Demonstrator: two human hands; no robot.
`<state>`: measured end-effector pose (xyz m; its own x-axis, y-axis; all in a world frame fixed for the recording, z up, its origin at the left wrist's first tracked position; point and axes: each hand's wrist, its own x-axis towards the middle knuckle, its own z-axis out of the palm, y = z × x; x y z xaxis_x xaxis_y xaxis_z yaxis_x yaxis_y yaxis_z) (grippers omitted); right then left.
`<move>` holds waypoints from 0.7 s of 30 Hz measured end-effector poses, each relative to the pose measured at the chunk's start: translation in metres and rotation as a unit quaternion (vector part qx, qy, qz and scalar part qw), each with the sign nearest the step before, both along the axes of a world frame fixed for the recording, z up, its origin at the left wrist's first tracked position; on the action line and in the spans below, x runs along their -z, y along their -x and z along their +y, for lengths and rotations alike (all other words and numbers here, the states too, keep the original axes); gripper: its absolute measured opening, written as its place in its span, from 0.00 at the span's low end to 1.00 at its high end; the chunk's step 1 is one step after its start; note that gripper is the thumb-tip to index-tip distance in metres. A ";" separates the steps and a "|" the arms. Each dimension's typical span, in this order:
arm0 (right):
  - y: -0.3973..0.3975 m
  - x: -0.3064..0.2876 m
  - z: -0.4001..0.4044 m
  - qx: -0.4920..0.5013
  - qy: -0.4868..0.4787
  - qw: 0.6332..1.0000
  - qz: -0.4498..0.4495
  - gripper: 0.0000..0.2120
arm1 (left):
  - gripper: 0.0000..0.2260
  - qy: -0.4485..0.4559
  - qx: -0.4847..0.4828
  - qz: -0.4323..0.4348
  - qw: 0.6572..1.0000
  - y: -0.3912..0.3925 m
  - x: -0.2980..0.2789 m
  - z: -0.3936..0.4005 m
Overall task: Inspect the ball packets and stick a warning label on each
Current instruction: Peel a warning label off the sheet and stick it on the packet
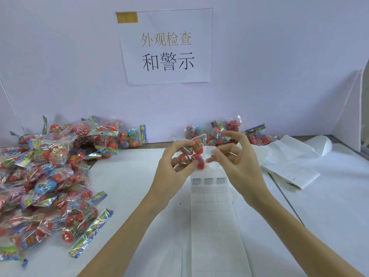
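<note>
Three "WARNING" labels remain — left hand grips ball packet.

Clear ball packet (red balls inside) held above label sheet w/ three warning labels left.

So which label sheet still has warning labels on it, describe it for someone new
Start at the wall sign and drop to the white table. The label strip lies lengthwise between the two forearms; unlike the blank sheets to the right, three printed labels remain across its far end.
</note>
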<state>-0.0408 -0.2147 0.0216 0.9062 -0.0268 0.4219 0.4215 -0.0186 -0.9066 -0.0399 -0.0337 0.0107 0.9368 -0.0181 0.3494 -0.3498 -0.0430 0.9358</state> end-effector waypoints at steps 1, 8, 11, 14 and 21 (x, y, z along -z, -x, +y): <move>0.000 0.002 0.001 -0.003 0.029 1.000 -0.010 0.20 | 0.19 -0.005 0.003 -0.001 1.000 0.001 0.001 -0.001; -0.001 0.014 0.005 0.044 0.144 0.987 -0.055 0.21 | 0.24 -0.012 0.008 -0.009 1.000 0.002 0.000 -0.003; -0.002 0.016 0.005 0.051 0.153 0.985 -0.057 0.21 | 0.26 -0.012 0.013 -0.001 1.000 0.001 0.001 -0.002; -0.001 0.016 0.005 0.049 0.160 0.985 -0.053 0.21 | 0.21 -0.010 0.013 -0.008 1.000 0.001 0.002 -0.003; 0.001 0.016 0.006 0.080 0.223 0.970 -0.060 0.21 | 0.14 -0.016 -0.034 -0.038 0.999 -0.002 0.004 -0.005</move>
<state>-0.0417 -0.2085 0.0051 0.8489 0.0464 0.5266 0.4832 -0.4722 -0.7373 -0.0382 -0.0382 0.0070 0.9069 0.0315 0.4201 -0.4154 -0.0985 0.9043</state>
